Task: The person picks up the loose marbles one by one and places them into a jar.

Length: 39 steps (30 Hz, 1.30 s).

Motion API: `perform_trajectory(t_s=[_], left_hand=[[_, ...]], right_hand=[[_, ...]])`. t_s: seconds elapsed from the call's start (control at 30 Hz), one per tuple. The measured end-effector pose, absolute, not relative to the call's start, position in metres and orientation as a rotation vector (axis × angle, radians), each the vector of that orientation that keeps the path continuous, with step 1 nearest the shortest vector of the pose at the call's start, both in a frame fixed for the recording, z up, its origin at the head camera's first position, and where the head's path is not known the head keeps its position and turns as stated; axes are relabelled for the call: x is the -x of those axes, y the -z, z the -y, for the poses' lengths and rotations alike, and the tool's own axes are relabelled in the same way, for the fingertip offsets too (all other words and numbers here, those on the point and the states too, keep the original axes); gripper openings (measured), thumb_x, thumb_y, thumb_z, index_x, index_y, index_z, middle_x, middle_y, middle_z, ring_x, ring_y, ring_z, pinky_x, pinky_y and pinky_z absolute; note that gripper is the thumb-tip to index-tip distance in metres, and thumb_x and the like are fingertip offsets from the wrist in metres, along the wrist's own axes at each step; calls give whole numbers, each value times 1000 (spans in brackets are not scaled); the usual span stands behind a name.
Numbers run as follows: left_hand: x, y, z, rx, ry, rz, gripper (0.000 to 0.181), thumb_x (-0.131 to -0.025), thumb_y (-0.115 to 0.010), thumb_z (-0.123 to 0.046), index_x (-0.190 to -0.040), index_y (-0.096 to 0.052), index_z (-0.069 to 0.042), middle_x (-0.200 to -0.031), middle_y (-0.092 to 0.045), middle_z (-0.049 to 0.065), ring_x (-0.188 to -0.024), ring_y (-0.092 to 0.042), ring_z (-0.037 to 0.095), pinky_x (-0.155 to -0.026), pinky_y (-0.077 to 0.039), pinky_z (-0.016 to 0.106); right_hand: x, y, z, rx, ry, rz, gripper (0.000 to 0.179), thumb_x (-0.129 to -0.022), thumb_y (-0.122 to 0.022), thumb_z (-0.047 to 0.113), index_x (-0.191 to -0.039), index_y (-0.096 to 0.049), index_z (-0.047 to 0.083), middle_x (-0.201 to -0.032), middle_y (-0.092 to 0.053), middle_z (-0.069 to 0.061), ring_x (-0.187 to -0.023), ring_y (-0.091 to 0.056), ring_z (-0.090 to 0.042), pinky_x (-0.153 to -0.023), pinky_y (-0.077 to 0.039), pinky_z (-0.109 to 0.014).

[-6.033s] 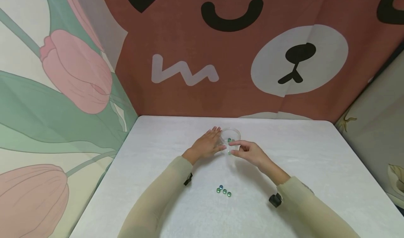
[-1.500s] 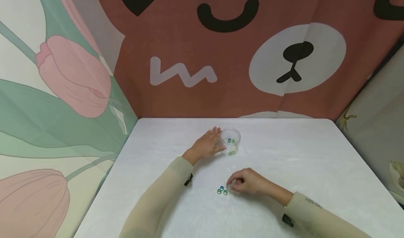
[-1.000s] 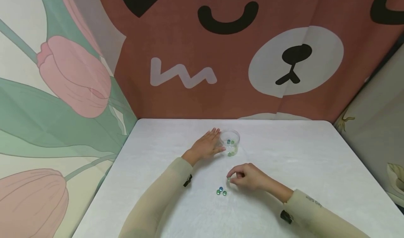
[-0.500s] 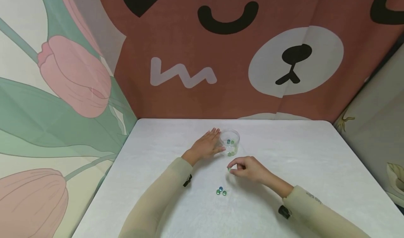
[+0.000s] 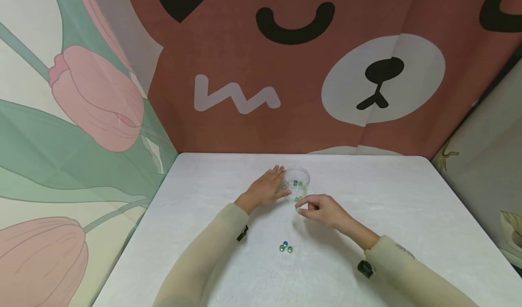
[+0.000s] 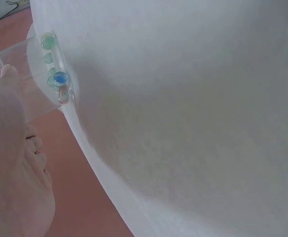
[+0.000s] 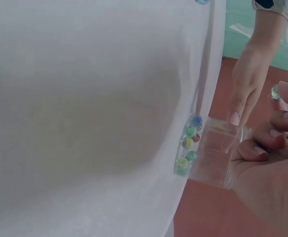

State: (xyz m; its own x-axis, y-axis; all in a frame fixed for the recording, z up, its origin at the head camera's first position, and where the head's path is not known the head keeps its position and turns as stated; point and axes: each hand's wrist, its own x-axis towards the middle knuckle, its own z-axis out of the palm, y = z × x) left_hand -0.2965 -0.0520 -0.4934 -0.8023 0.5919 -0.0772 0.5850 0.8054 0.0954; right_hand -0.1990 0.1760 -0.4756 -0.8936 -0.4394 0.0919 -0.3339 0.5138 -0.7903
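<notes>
My left hand (image 5: 265, 188) rests against the left side of a clear round jar (image 5: 306, 187). Its fingers look straight, and the thumb touches the near wall. Several glass marbles (image 7: 187, 142), green, blue and yellowish, lie at the jar's bottom in the right wrist view. Between thumb and index finger, my right hand (image 5: 326, 211) pinches a clear green marble (image 7: 276, 92); it is just in front of the jar in the head view. Three more loose marbles lie nearer me: a blue marble (image 5: 285, 243), a green marble (image 5: 282, 248) and another green marble (image 5: 290, 249).
The white-covered table (image 5: 195, 261) runs back to a brown cloth (image 5: 302, 126) with a bear's face. A tulip-patterned cloth (image 5: 98, 98) hangs on the left and a pale cloth (image 5: 489, 162) on the right.
My right hand has picked a green marble from the loose group, lifted it and carried it away from me towards the jar. The left hand has stayed at the jar.
</notes>
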Motion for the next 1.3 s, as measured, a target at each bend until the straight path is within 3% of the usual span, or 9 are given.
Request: perform_trajectory(t_s=[0.53, 0.93, 1.3], left_hand=[[298, 495, 52, -933, -83, -2885, 86, -103, -31, -66, -163, -10, -8, -171, -5, 4, -157, 2, 18, -128, 0, 31], [298, 494, 52, -933, -90, -2877, 87, -103, -30, -67, -163, -9, -8, -171, -4, 4, -157, 2, 18, -127, 2, 30], [297, 492, 53, -952, -85, -2877, 87, -103, -28, -66, -163, -10, -7, -171, -5, 5, -157, 1, 19, -128, 0, 31]], right_hand=[[214, 468, -177, 420, 1442, -2621, 24, -94, -74, 21, -113, -76, 6, -61, -47, 4, -54, -39, -10, -48, -34, -22], [226, 467, -174, 264, 1532, -2618, 25, -93, -75, 27, -113, -77, 12, -61, -43, 5, -55, -36, -11, -47, -31, -24], [234, 465, -170, 182, 1648, -2572, 30, -93, -74, 25, -117, -75, 6, -62, -41, 6, -60, -37, -12, -52, -32, -25]])
